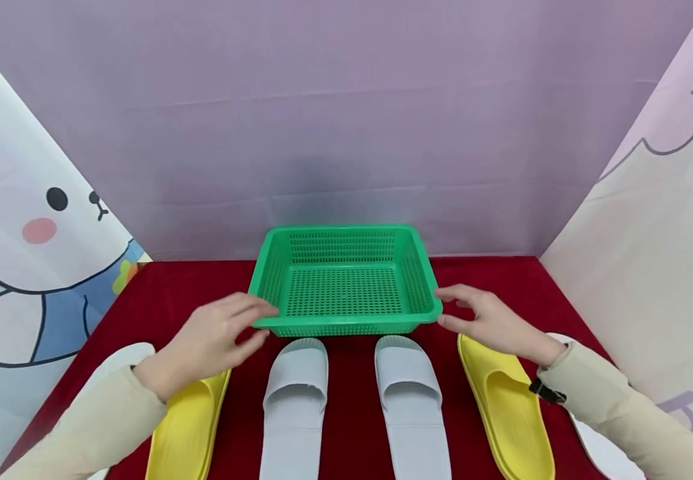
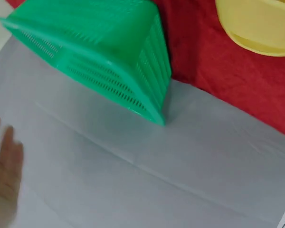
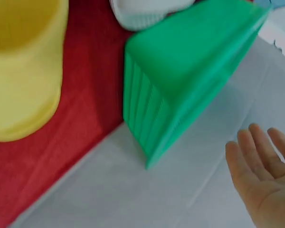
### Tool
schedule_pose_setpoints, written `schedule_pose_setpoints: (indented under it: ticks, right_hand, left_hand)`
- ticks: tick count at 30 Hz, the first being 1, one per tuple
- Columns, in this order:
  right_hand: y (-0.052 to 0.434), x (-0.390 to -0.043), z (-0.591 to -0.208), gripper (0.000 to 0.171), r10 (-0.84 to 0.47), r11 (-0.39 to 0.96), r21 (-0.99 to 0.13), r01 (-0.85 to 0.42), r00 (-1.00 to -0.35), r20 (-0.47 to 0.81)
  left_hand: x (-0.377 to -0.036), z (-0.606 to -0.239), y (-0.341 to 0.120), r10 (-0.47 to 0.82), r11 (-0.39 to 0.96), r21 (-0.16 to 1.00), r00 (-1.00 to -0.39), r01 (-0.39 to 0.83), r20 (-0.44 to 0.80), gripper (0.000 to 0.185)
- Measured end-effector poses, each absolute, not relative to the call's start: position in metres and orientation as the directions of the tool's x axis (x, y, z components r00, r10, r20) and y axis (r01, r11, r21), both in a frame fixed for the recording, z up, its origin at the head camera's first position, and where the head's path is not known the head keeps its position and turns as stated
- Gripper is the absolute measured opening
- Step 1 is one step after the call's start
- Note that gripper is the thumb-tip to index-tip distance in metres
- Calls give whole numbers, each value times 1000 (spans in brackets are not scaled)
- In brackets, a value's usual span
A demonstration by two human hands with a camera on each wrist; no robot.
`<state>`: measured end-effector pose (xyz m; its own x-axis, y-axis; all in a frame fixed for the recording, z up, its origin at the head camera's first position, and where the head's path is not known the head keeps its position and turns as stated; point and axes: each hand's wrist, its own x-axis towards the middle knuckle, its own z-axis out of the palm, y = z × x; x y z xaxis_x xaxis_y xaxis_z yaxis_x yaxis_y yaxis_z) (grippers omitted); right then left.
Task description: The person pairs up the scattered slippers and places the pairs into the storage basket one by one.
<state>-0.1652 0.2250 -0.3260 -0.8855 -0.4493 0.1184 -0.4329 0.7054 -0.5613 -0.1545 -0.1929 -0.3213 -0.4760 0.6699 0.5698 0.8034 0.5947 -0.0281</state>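
Pale grey slippers (image 1: 295,433) lie toward the near edge of the red-clothed desk (image 1: 352,400), with yellow slippers (image 1: 517,420) outside them and white slippers (image 1: 115,360) outermost, by the left and right edges. Past these we see the left hand (image 1: 217,337) at the near-left corner of the green basket (image 1: 346,321) and the right hand (image 1: 493,323) at its near-right corner, fingers loosely spread, thumbs apart; we cannot tell whether either touches it. The basket stands close to the desk's far edge, before a purple backdrop (image 1: 346,133).
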Motion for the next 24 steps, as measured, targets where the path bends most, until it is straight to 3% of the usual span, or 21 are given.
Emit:
schedule_pose_setpoints:
  ticks: [3,6,10,19,24]
  right_hand:
    - [220,-158,-335,49,-496,688,-570,-450,-864,84]
    - [216,-154,-343,49,-527,684,-566,-461,-848,54]
    - [211,-151,-354,48,-564,693,-519,-501,-824,44]
    - [204,-147,-378,56,-629,705,-452,-547,-777,-41]
    - [202,-146,-388,63,-651,704,-436,-561,-755,-79]
  left_hand:
    - [-151,-329,-191,760,450,-89,-328,889,561,33]
    - [-148,-335,-190,801,391,-115,-276,913,531,27]
    - [-148,-343,-191,851,369,-151,-268,917,452,20]
    - [-154,-380,-197,946,297,-278,-243,913,214,61]
    - [-159,-397,-197,963,266,-269,-247,926,104,78]
